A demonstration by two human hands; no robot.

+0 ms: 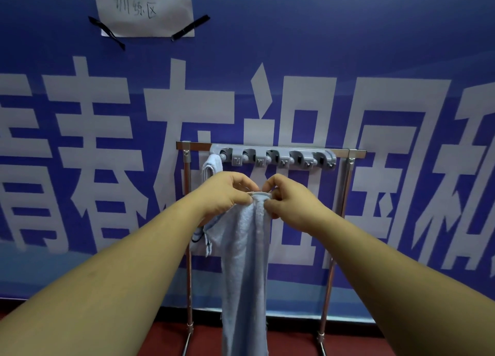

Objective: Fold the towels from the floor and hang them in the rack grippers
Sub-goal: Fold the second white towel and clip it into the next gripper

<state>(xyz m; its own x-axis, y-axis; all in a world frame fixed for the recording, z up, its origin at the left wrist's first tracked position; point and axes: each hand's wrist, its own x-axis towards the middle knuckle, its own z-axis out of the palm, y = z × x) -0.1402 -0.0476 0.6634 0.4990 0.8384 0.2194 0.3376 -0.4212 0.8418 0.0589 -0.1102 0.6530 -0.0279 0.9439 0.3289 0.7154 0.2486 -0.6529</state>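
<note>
Left grip [230,192] and right grip [288,199] both pinch the folded top edge of the pale blue towel [245,262] at frame centre, just below the rack grippers [273,157], where a loose pinch could let the fold spread or slip before it is wedged in.

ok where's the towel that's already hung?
Head view, centre-left: the hung towel sits in the leftmost clip of the gripper rack, beside the stand's left post, just above the left hand holding the second towel.
</note>
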